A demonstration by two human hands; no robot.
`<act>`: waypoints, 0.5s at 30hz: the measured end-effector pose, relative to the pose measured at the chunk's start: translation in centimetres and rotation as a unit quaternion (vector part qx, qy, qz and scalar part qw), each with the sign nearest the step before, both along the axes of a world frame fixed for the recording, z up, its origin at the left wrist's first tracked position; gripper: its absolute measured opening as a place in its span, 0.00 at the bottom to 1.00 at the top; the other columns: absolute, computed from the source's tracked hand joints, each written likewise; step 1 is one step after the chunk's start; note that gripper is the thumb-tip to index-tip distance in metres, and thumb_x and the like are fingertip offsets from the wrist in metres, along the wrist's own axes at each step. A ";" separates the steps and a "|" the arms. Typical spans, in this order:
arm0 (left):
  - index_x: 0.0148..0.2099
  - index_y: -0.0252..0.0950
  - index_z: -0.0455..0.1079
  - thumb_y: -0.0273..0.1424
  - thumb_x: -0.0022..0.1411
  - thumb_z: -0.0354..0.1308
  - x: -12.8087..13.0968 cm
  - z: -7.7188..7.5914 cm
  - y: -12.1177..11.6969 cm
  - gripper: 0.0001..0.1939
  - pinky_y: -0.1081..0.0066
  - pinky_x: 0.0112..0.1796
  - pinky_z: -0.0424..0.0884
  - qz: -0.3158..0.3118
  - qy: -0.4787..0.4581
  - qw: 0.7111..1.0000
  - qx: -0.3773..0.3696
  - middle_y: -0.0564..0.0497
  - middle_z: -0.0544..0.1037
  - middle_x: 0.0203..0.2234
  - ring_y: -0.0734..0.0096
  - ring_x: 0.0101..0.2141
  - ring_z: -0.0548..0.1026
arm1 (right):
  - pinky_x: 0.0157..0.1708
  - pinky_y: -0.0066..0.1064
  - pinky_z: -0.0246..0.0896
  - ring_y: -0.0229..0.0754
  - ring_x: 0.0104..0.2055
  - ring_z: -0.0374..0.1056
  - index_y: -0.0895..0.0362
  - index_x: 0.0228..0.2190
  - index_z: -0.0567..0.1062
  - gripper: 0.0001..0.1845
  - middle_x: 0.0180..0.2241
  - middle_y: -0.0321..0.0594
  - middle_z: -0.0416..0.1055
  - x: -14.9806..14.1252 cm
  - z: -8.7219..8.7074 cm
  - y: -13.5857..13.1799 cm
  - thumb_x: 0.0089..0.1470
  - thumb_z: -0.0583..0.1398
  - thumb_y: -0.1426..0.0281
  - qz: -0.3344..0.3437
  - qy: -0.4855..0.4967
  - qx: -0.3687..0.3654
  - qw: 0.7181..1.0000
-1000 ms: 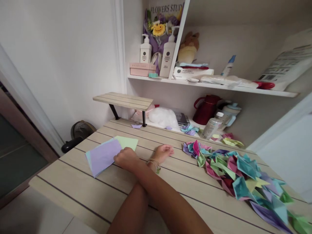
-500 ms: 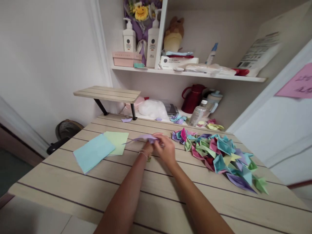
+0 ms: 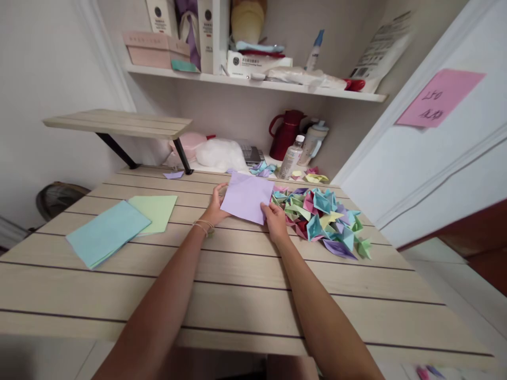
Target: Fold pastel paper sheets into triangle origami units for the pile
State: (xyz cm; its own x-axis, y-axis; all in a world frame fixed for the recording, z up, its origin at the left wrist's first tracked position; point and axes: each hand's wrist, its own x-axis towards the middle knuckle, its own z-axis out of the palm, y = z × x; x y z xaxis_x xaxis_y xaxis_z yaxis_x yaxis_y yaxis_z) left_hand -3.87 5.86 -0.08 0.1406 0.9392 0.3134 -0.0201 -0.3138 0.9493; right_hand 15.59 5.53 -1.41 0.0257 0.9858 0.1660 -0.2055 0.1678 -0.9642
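A square sheet of light purple paper (image 3: 247, 196) is held up between my hands, just above the table and facing me. My left hand (image 3: 216, 207) grips its left edge, with some fingers hidden behind the sheet. At the lower right corner, my right hand (image 3: 276, 220) pinches the paper between thumb and fingers. A heap of folded paper pieces (image 3: 317, 216) in many colours lies just right of my right hand. To the left of my hands, blue paper sheets (image 3: 109, 232) overlap green paper (image 3: 158, 210).
The slatted wooden table (image 3: 237, 301) bears everything. A small raised shelf (image 3: 119, 124) stands at the back left. Behind the table are a white plastic bag (image 3: 222, 154), a clear bottle (image 3: 292, 158), a red jug (image 3: 285, 134) and a tumbler (image 3: 313, 143).
The purple paper, seen nearly edge-on before, now lies flat toward me. My hands have moved apart to its left edge and lower right corner. The view has shifted too.
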 end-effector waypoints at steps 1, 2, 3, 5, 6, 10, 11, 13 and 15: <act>0.59 0.38 0.40 0.24 0.37 0.67 0.1 -0.1 0.0 0.52 0.68 0.40 0.67 -0.007 -0.008 1.000 0.008 0.42 0.73 0.41 0.69 0.36 0.73 | 0.24 0.27 0.58 0.37 0.23 0.63 0.59 0.27 0.72 0.13 0.19 0.33 0.68 0.0 -0.1 0.2 0.42 0.59 0.61 0.001 -0.002 0.000 1.000; 0.59 0.38 0.38 0.24 0.36 0.67 0.1 -0.2 0.0 0.53 0.68 0.39 0.67 -0.013 -0.017 1.000 0.017 0.42 0.73 0.41 0.70 0.35 0.73 | 0.24 0.27 0.58 0.38 0.23 0.63 0.59 0.29 0.72 0.14 0.19 0.33 0.69 0.1 -0.3 0.3 0.42 0.59 0.61 0.003 -0.007 0.000 1.000; 0.59 0.39 0.37 0.24 0.36 0.67 0.2 -0.3 0.1 0.53 0.69 0.39 0.67 -0.017 -0.025 0.999 0.026 0.42 0.72 0.42 0.70 0.35 0.74 | 0.23 0.28 0.58 0.38 0.22 0.63 0.58 0.32 0.72 0.16 0.19 0.33 0.69 0.1 -0.4 0.3 0.42 0.59 0.62 0.008 -0.013 0.000 1.000; 0.58 0.39 0.42 0.25 0.36 0.67 0.3 -0.4 0.1 0.50 0.70 0.38 0.67 -0.026 -0.022 0.999 0.038 0.42 0.72 0.42 0.69 0.36 0.74 | 0.22 0.27 0.58 0.37 0.20 0.63 0.58 0.41 0.69 0.22 0.19 0.32 0.69 0.3 -0.5 0.3 0.42 0.59 0.63 0.018 -0.026 0.004 0.999; 0.57 0.37 0.47 0.25 0.37 0.67 0.3 -0.4 0.2 0.46 0.69 0.38 0.67 -0.028 -0.010 0.999 0.039 0.42 0.73 0.41 0.68 0.36 0.73 | 0.21 0.27 0.58 0.37 0.19 0.62 0.57 0.46 0.66 0.26 0.19 0.31 0.69 0.4 -0.6 0.3 0.42 0.59 0.65 0.023 -0.034 0.007 0.999; 0.42 0.30 0.70 0.29 0.40 0.65 0.0 -0.3 0.3 0.23 0.64 0.41 0.66 0.007 0.038 0.999 0.012 0.43 0.76 0.36 0.63 0.37 0.73 | 0.24 0.28 0.59 0.36 0.21 0.63 0.55 0.56 0.54 0.37 0.22 0.32 0.69 0.7 -0.2 0.1 0.43 0.58 0.67 0.037 -0.069 0.026 0.997; 0.38 0.30 0.72 0.30 0.40 0.65 -0.2 -0.4 0.3 0.19 0.63 0.43 0.65 0.024 0.037 0.999 0.004 0.44 0.76 0.36 0.61 0.38 0.73 | 0.26 0.29 0.60 0.37 0.23 0.64 0.54 0.56 0.53 0.37 0.25 0.34 0.71 0.8 -0.1 0.0 0.44 0.57 0.67 0.035 -0.072 0.034 0.996; 0.35 0.31 0.74 0.30 0.38 0.66 -0.3 -0.5 0.5 0.17 0.61 0.45 0.64 0.049 0.027 0.998 -0.009 0.45 0.77 0.36 0.61 0.39 0.73 | 0.31 0.31 0.62 0.39 0.30 0.66 0.52 0.56 0.54 0.35 0.35 0.37 0.71 0.8 0.3 -0.3 0.46 0.56 0.64 0.042 -0.067 0.048 0.996; 0.33 0.32 0.74 0.30 0.37 0.67 -0.2 -0.7 0.6 0.16 0.61 0.46 0.63 0.064 -0.005 0.998 -0.028 0.46 0.78 0.34 0.61 0.39 0.73 | 0.33 0.33 0.63 0.41 0.35 0.67 0.50 0.54 0.58 0.32 0.42 0.39 0.69 0.7 0.7 -0.6 0.47 0.56 0.59 0.079 -0.053 0.055 0.994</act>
State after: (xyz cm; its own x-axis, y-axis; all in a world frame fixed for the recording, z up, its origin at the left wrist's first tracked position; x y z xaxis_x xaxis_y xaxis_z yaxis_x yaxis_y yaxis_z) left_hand -4.08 6.47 -0.74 0.0162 0.9651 0.2614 0.0067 -0.2615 0.9652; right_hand 16.27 4.89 -0.66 -0.1518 0.9516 0.2672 -0.1357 0.2477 -0.9593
